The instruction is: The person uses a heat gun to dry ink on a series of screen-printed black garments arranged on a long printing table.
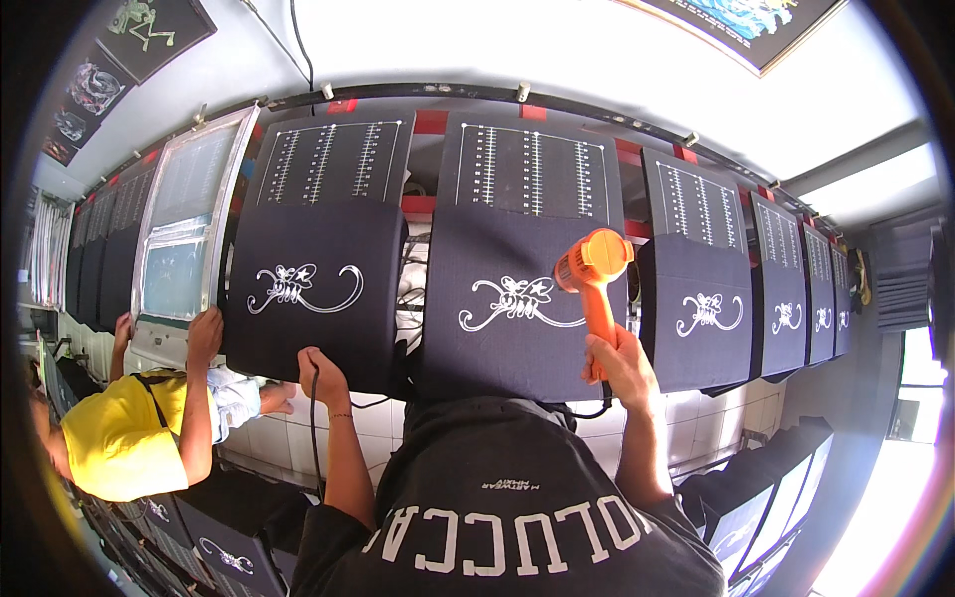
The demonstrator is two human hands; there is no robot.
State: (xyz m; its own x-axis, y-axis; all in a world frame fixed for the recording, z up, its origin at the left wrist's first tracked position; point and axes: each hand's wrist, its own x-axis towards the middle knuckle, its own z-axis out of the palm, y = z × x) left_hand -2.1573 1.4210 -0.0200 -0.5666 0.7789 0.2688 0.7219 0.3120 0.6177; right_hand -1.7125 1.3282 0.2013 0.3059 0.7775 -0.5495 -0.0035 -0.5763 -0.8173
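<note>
Black shirt nearest; ahead, your right hand wraps an orange blower over printed dark cloth.
Your left hand curls round a black cord, whose snagging could drag the cloth; heat held too close might scorch it. Beyond your hands, boards line a rail below a white wall.

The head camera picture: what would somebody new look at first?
Probably the bright orange handheld dryer in the person's right hand, right of the middle. Next might come the curly white design on the black fabric beside it, one of several along the row. A co-worker's yellow shirt also stands out at the lower left.
</note>
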